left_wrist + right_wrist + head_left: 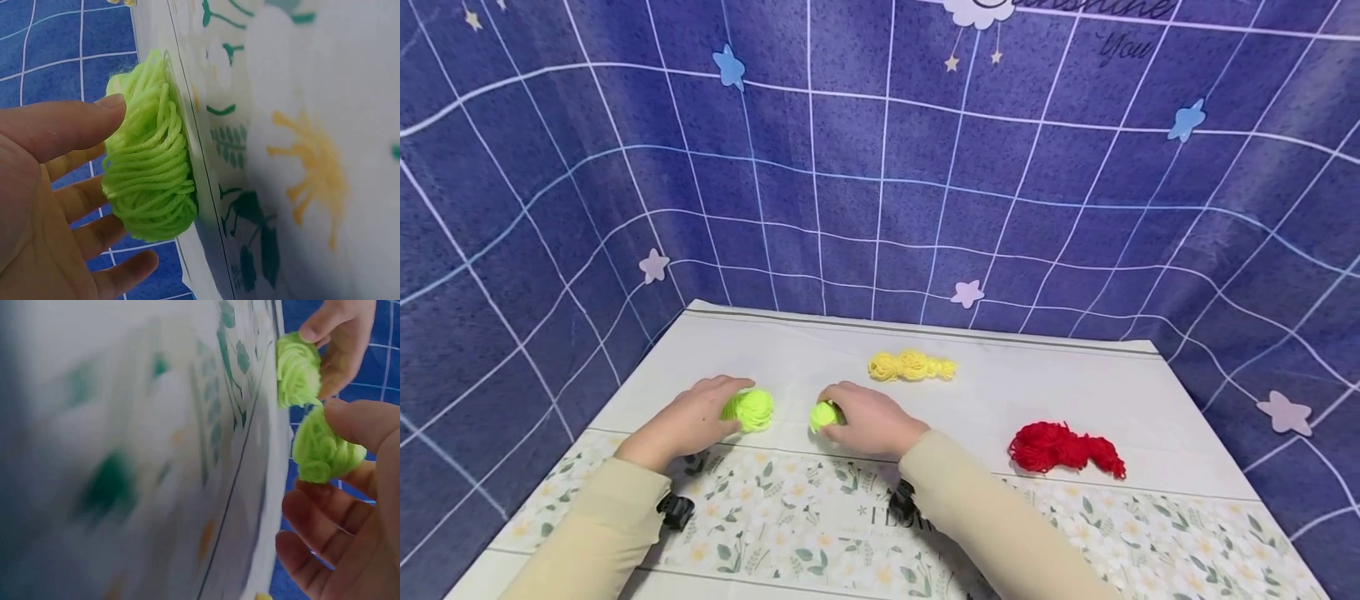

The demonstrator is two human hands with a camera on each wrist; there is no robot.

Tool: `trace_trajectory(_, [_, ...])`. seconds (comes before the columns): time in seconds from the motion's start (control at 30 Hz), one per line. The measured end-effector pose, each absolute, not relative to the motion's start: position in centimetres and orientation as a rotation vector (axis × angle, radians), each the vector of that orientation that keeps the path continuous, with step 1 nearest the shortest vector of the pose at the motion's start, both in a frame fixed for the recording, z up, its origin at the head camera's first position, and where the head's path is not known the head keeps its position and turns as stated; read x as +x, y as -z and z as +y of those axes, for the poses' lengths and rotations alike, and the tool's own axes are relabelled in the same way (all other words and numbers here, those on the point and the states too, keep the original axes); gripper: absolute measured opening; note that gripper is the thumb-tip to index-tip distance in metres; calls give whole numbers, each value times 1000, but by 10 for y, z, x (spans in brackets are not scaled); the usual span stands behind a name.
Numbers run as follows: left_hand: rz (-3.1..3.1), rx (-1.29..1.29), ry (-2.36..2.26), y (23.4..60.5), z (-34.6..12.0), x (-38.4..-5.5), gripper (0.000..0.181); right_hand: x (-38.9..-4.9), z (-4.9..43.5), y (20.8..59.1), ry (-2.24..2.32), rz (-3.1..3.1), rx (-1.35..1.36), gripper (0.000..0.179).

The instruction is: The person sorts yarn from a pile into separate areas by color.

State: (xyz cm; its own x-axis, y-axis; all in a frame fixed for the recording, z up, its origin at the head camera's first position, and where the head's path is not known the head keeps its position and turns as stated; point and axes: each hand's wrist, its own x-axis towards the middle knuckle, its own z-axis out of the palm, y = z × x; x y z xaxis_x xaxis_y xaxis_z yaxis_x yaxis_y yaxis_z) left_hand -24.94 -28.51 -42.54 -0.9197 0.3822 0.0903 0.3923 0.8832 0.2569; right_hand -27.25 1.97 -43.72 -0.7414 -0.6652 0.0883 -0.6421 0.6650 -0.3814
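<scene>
My left hand (696, 417) grips a lime-green yarn bundle (755, 410) at the left of the table. In the left wrist view, its thumb lies against the wound strands of that bundle (150, 162), with the fingers behind and partly hidden. A short way to the right, my right hand (872, 419) pinches a smaller-looking lime-green yarn bundle (823, 417), mostly covered by the fingers. In the right wrist view, thumb and fingertips hold this bundle (322, 447) from opposite sides, and the left hand's bundle (299, 370) shows close beyond it.
Behind the hands lies a yellow yarn skein (912, 366). A red yarn skein (1063, 447) is at the right. The white table cover (805, 333) has a floral band in front, and a blue gridded curtain (850, 208) surrounds the back and sides.
</scene>
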Motion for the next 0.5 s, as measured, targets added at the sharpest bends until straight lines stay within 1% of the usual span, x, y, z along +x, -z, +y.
trace_trajectory(0.27, [-3023, -612, 439, 421, -288, -251, 66, -292, -30, 442, 551, 2828, -1076, 47])
trace_trajectory(0.5, [-3023, -619, 476, 418, -285, -249, 66, -297, -52, 445, 485, 2889, -1022, 44])
